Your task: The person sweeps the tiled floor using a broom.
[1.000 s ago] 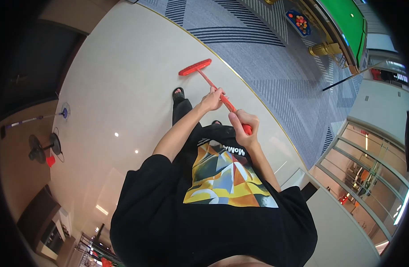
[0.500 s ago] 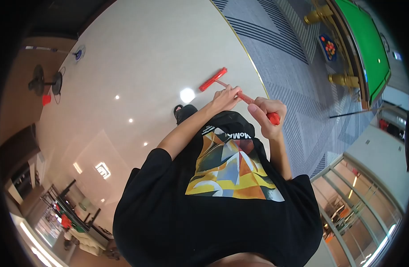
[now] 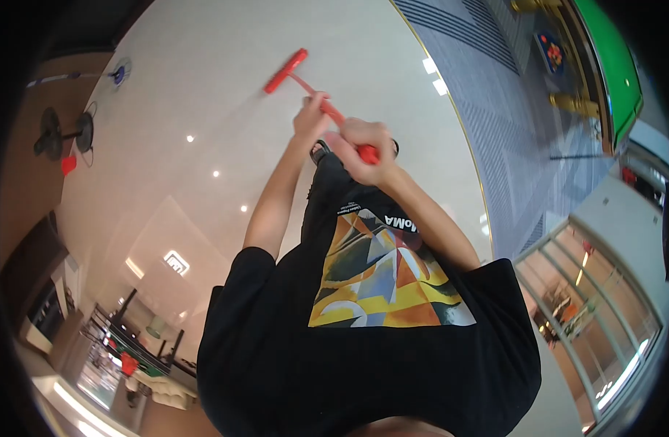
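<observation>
A red mop [image 3: 286, 71] with a bar-shaped head stands on the pale glossy floor [image 3: 225, 95], ahead and to the left of my feet. What lines the underside of its head is hidden. My left hand [image 3: 310, 116] is wrapped round the lower visible stretch of the handle. Nearer to my body, my right hand [image 3: 365, 146] grips the top end, where a red cap shows between the fingers. The handle looks strongly foreshortened, and my right hand is slightly blurred.
Along the right runs a grey-blue patterned carpet [image 3: 458, 95] with a brass edge strip. A green pool table [image 3: 610, 65] stands on it, with a tray of balls [image 3: 549, 52] beneath. Fans [image 3: 85, 135] stand at the left wall. A glass partition [image 3: 589, 306] is at lower right.
Both hands and the mop have swung to the left and farther forward. The mop head has moved away from the carpet edge. Both hands keep their hold on the handle.
</observation>
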The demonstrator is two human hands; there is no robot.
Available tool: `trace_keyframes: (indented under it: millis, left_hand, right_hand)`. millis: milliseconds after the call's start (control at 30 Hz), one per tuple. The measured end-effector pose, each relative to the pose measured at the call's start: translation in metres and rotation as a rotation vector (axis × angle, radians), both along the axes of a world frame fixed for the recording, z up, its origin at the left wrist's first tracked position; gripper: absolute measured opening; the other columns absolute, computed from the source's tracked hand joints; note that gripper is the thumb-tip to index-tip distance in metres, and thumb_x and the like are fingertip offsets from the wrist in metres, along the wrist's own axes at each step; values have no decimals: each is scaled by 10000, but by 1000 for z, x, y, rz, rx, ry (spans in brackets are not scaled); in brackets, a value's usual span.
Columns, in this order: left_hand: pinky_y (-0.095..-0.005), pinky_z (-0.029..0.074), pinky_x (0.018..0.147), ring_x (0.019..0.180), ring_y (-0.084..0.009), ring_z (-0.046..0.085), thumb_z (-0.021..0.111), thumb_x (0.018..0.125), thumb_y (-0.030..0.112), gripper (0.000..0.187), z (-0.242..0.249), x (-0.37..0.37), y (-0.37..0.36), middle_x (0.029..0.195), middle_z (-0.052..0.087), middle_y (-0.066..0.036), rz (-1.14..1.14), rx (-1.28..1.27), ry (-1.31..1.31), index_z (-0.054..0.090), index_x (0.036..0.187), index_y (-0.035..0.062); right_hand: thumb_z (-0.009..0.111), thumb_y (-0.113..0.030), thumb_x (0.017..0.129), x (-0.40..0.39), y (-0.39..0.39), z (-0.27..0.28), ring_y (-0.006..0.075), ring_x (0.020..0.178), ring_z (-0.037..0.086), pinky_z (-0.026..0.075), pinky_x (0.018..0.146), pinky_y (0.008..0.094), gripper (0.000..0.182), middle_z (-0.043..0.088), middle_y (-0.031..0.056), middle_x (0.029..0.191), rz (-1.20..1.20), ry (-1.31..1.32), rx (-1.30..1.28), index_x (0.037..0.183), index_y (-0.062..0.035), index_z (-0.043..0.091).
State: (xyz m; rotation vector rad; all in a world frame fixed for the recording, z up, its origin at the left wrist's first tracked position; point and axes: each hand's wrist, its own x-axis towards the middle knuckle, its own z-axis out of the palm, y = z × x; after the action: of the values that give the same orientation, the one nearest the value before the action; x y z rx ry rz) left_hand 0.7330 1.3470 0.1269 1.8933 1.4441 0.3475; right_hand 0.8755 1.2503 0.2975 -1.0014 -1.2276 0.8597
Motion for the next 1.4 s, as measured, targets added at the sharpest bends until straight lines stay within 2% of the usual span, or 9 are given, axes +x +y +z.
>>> trace_keyframes:
  millis: [100, 367, 567, 667, 833, 933, 1067, 1233, 1400]
  left_hand:
    - [-421, 499, 765, 916, -344, 586, 631, 830, 253, 241, -94, -105, 14, 1027, 580, -152, -184, 34, -135, 573, 1051, 175]
    - [-425, 510, 763, 890, -351, 593, 685, 803, 289, 232, -90, -55, -15, 1037, 536, -199, -188, 176, 30, 604, 960, 139]
    - [-421, 512, 726, 860, -355, 593, 722, 731, 181, 227, -99, 11, -161, 957, 540, -176, -354, 142, -112, 597, 919, 159]
    - [-413, 489, 756, 895, -347, 554, 670, 804, 191, 185, -73, 63, -254, 924, 560, -183, -414, 82, -165, 579, 927, 89]
    - [-401, 487, 755, 871, -328, 578, 693, 816, 316, 263, -38, 133, -378, 976, 519, -179, -498, -119, -139, 584, 957, 124]
    - [-464, 512, 711, 868, -361, 614, 708, 766, 351, 325, -31, 147, -386, 1000, 524, -200, -532, -188, -86, 577, 997, 163]
    - [-456, 487, 709, 907, -348, 606, 676, 811, 367, 287, -41, 148, -390, 1016, 537, -164, -612, -193, -125, 580, 991, 165]
    - [-412, 493, 686, 832, -302, 624, 731, 785, 346, 283, -6, 163, -367, 929, 592, -134, -620, -71, -94, 628, 921, 121]
    - [-349, 503, 633, 782, -216, 631, 749, 788, 336, 255, 27, 157, -334, 921, 579, -93, -518, -140, -6, 661, 864, 109]
  right_hand:
    - [626, 1, 810, -93, 0, -37, 202, 425, 314, 280, 445, 325, 390, 356, 69, 464, -78, 4, -48, 512, -16, 375]
    - [556, 55, 848, -62, -55, -47, 136, 444, 363, 282, 451, 304, 309, 430, 68, 511, -188, 36, 7, 558, 40, 452]
    - [550, 45, 859, -29, -201, -34, 91, 455, 322, 241, 438, 289, 298, 387, 34, 516, -362, -21, -101, 576, 39, 458]
    - [549, 45, 853, 11, -282, -17, 90, 450, 305, 229, 432, 291, 297, 374, 22, 513, -438, -59, -113, 573, 35, 452]
    - [593, 26, 834, 79, -380, 9, 91, 405, 364, 287, 419, 267, 356, 410, 48, 452, -447, -107, -207, 510, 5, 447]
    - [582, 32, 836, 85, -378, 15, 70, 442, 277, 208, 426, 277, 346, 325, 12, 481, -443, -107, -210, 533, 11, 417]
    - [606, 32, 827, 83, -376, 8, 86, 427, 294, 241, 422, 276, 370, 344, 20, 466, -482, -137, -154, 514, -9, 411]
    - [653, 62, 730, 104, -383, 34, 224, 391, 371, 260, 420, 334, 377, 376, 72, 457, -276, -128, 16, 490, -37, 380]
    - [680, 39, 728, 102, -377, 27, 261, 406, 355, 275, 460, 347, 431, 356, 69, 465, -257, -43, 103, 493, -47, 330]
